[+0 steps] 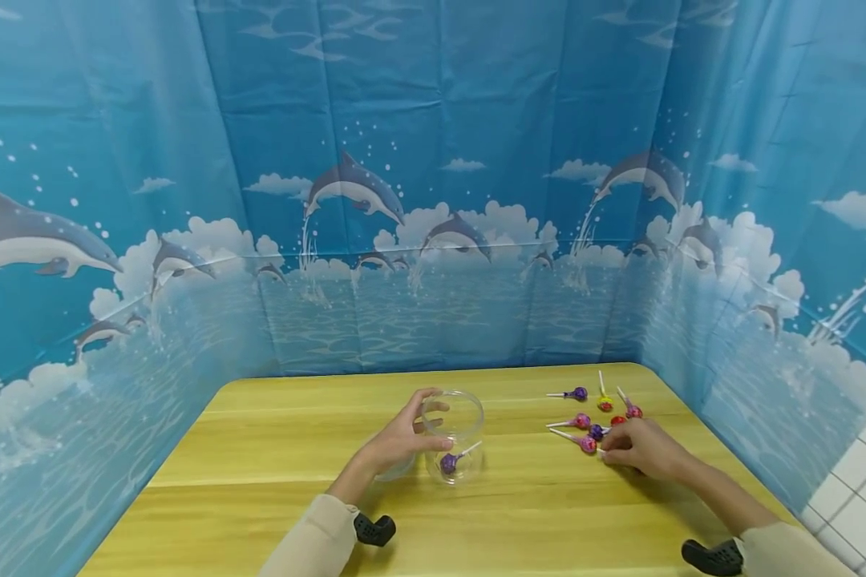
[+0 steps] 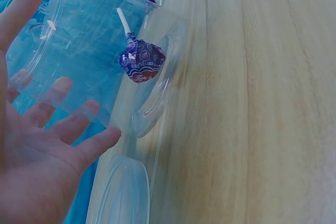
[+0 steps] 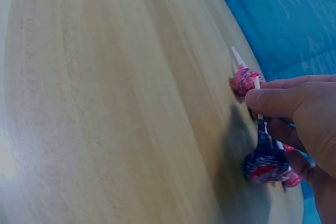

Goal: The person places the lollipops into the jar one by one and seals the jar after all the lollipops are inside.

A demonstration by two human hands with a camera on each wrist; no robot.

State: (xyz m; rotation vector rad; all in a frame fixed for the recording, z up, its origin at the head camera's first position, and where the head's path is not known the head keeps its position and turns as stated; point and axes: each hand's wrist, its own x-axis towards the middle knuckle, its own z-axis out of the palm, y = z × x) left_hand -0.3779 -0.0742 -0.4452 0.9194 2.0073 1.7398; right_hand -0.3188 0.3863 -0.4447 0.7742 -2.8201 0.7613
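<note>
My left hand (image 1: pixel 399 439) holds a clear plastic jar (image 1: pixel 471 423) from its left side, thumb in front and fingers behind. Inside the jar lies a purple-wrapped lollipop (image 2: pixel 142 60), its white stick pointing up at a slant. A translucent round lid (image 2: pixel 123 192) rests on the table beside the jar, partly behind the left wrist in the head view. Over at the right, my right hand (image 1: pixel 648 449) pinches the white stick of a dark purple lollipop (image 3: pixel 265 165) between thumb and fingertips. The wrapped head of that lollipop is hidden under the hand in the head view.
Several lollipops lie close around the right hand, among them a yellow one (image 1: pixel 605 403), a pink one (image 1: pixel 588 444) and a purple one (image 1: pixel 576 393). The wooden table (image 1: pixel 260 449) meets a blue dolphin-print curtain (image 1: pixel 433 304) at the back and sides.
</note>
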